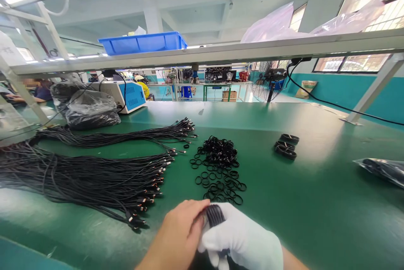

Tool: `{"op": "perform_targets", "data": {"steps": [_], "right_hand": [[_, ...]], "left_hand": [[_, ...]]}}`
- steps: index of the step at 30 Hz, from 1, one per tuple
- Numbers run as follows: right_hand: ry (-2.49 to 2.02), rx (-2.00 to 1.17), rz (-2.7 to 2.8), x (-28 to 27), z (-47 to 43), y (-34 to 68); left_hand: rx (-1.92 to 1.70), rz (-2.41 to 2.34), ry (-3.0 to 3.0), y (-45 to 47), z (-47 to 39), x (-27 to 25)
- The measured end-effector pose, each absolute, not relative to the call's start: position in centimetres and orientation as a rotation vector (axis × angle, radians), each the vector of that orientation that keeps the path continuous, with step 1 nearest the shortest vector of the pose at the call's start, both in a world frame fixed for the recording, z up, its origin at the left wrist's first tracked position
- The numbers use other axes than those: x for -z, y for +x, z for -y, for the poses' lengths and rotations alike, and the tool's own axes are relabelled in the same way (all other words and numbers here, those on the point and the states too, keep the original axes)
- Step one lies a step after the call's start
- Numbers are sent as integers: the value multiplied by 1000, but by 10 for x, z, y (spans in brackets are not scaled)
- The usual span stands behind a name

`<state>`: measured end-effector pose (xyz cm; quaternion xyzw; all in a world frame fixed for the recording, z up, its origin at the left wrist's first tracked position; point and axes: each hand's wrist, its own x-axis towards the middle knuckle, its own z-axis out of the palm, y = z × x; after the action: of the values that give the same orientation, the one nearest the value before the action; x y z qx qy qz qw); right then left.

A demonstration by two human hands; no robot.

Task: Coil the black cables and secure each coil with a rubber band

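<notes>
A black cable wound into a small coil (215, 215) is held low at the front of the green table. My right hand (241, 234), in a white glove, wraps around the coil with its thumb across the front. Bare, my left hand (181, 228) presses against the coil's left side, its fingertips partly hidden behind the glove. Just beyond both hands lies a pile of small black rings (220, 152), with looser ones scattered toward me. To the left, a thick bundle of black cables (91, 177) has its plug ends pointing right.
A second cable bundle (126, 136) lies farther back. Several coiled cables (285, 147) rest at the right, near a bagged item (383, 170). Behind are a plastic bag (91, 108), a blue-and-white machine (126, 95) and an overhead shelf (214, 53) carrying a blue bin (143, 43).
</notes>
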<state>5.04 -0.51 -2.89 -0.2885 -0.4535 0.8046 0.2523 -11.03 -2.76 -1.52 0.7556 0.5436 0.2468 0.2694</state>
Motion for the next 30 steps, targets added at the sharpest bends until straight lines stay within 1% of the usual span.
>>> {"op": "perform_targets", "data": {"steps": [2, 5, 8, 13, 19, 24, 30], "right_hand": [[-840, -2031, 1058, 27, -2, 59], [-821, -1799, 788, 24, -12, 74], [-732, -1804, 722, 24, -16, 83], [-760, -1791, 814, 21, -13, 84], [-1134, -1458, 1173, 25, -8, 65], [-1275, -1206, 1421, 33, 2, 45], [-1445, -1060, 1560, 28, 7, 44]], "left_hand": [[-660, -1522, 1913, -118, 13, 11], [-668, -1659, 1908, -121, -9, 16], [-630, -1636, 1969, -110, -21, 33], [-644, -1577, 1911, -95, -21, 49], [-744, -1293, 1495, -99, -1, 38], [-953, -980, 965, -90, 21, 40], [-1029, -828, 904, -98, 36, 25]]}}
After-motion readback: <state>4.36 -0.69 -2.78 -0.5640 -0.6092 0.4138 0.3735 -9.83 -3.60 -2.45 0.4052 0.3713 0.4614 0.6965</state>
